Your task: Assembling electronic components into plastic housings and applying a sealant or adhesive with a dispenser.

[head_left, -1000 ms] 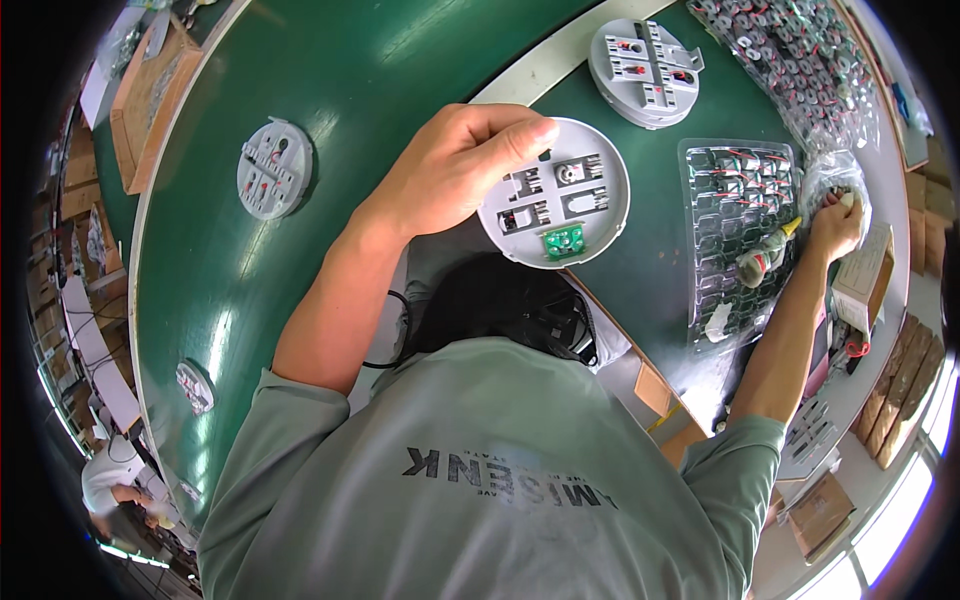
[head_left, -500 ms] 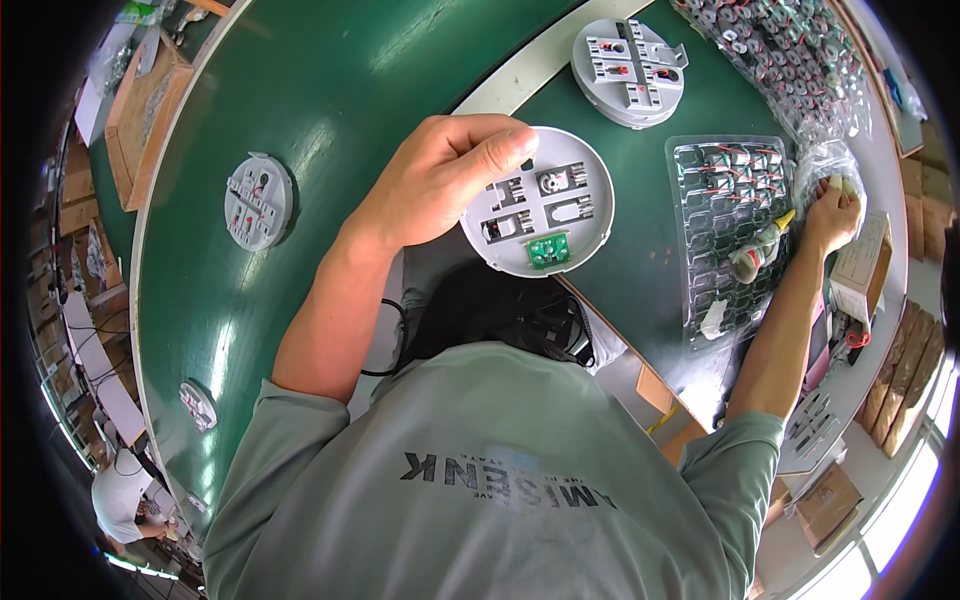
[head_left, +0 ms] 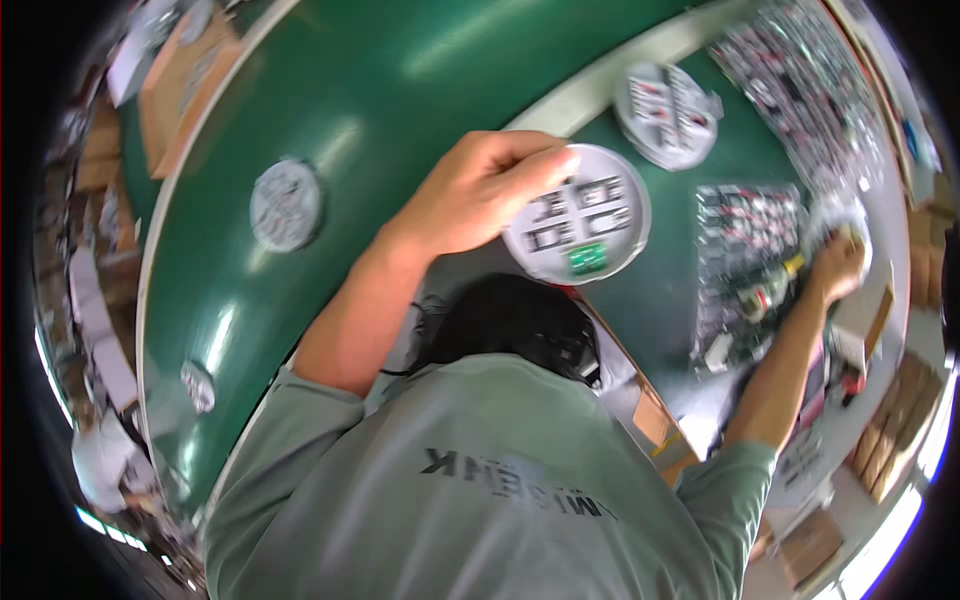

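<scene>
My left hand [head_left: 490, 190] pinches the upper left rim of a round white plastic housing [head_left: 575, 262], thumb on top. The housing's inner side faces up and has several slotted recesses. A small green circuit board [head_left: 587, 259] sits near its lower edge. Far to the right, my right hand [head_left: 838, 266] is at a clear plastic bag [head_left: 852, 214]. Its fingers are smeared by motion and partly hidden, so its grip is unclear. Beside that forearm, a bottle with a yellow tip [head_left: 766, 291] lies on a clear blister tray [head_left: 712, 235] that holds small parts in its far rows.
A stack of round white housings [head_left: 668, 118] stands on the green table at the back. More housings [head_left: 286, 205] lie on the green surface at left. A bag of many small wired parts [head_left: 800, 90] fills the far right. A co-worker [head_left: 105, 460] is at lower left.
The view has shifted and blurred, so most things sit farther right and lower. The left hand still holds the housing, and the right hand stays at the plastic bag.
</scene>
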Demonstrator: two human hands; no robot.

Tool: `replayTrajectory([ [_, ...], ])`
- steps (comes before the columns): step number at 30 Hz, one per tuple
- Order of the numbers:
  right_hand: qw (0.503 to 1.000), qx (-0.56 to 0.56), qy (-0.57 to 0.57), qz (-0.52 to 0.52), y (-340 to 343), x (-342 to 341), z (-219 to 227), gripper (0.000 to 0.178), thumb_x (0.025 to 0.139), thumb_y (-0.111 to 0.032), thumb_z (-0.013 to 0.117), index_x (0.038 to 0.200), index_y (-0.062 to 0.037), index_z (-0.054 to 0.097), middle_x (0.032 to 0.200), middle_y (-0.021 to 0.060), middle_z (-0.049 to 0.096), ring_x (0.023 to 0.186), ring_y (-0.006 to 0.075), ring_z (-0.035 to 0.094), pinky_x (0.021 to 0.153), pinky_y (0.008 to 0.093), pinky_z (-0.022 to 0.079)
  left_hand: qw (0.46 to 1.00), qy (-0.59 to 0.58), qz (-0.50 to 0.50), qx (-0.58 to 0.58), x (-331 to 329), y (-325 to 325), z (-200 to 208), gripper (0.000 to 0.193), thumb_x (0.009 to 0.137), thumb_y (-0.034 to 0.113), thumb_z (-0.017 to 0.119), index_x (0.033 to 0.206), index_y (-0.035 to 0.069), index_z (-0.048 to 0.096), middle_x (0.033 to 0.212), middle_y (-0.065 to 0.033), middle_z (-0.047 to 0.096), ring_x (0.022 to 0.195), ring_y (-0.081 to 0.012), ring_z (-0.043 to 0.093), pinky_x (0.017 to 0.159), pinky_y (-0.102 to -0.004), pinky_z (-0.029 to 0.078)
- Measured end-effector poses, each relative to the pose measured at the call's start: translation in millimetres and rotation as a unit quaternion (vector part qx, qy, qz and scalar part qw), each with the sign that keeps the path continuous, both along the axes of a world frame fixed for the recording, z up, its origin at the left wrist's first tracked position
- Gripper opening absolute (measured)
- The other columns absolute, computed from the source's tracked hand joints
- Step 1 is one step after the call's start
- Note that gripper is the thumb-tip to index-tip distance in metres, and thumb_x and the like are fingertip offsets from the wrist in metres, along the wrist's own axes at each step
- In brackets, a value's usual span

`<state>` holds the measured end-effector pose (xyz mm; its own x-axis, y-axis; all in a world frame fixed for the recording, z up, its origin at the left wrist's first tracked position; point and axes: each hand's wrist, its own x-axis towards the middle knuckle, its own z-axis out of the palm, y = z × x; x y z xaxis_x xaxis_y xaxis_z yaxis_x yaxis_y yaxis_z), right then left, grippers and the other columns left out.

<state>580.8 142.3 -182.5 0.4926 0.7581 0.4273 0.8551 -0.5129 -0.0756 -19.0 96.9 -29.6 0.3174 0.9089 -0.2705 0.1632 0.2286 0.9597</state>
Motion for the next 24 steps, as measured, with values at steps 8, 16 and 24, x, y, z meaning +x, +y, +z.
replayTrajectory([
  [8, 0.991, 0.016, 0.130, -0.016, -6.3, 35.8, -10.4, 0.047, 0.105, -0.049, 0.067, 0.126, -0.0070, 0.077, 0.110, 0.0027, 0.085, 0.095, 0.0203, 0.080, 0.085, 0.0356, 0.062, 0.747, 0.395, 0.282, 0.455, -46.2, 20.4, -17.3, 0.038, 0.101, 0.027, 0.079, 0.128, 0.001, 0.074, 0.110, -0.0159, 0.078, 0.097, -0.0255, 0.076, 0.086, -0.0385, 0.058],
  [16, 0.988, 0.083, 0.126, -0.030, -28.9, 39.1, 10.1, 0.043, 0.105, -0.045, 0.066, 0.125, -0.0087, 0.079, 0.110, 0.0033, 0.085, 0.096, 0.0221, 0.080, 0.088, 0.0397, 0.061, 0.787, 0.481, 0.137, 0.361, -87.9, 2.8, -7.4, 0.051, 0.098, 0.027, 0.081, 0.144, 0.008, 0.066, 0.146, -0.0208, 0.065, 0.130, -0.0404, 0.065, 0.110, -0.0458, 0.053],
  [24, 0.955, 0.198, 0.221, 0.009, -19.8, -1.0, -1.4, 0.028, 0.105, -0.027, 0.070, 0.118, -0.0042, 0.079, 0.099, 0.0056, 0.083, 0.085, 0.0140, 0.076, 0.078, 0.0311, 0.060, 0.898, 0.411, 0.033, 0.155, -235.1, -40.5, 25.7, 0.020, 0.095, 0.009, 0.078, 0.112, -0.002, 0.078, 0.109, -0.0156, 0.074, 0.099, -0.0285, 0.072, 0.089, -0.0376, 0.056],
])
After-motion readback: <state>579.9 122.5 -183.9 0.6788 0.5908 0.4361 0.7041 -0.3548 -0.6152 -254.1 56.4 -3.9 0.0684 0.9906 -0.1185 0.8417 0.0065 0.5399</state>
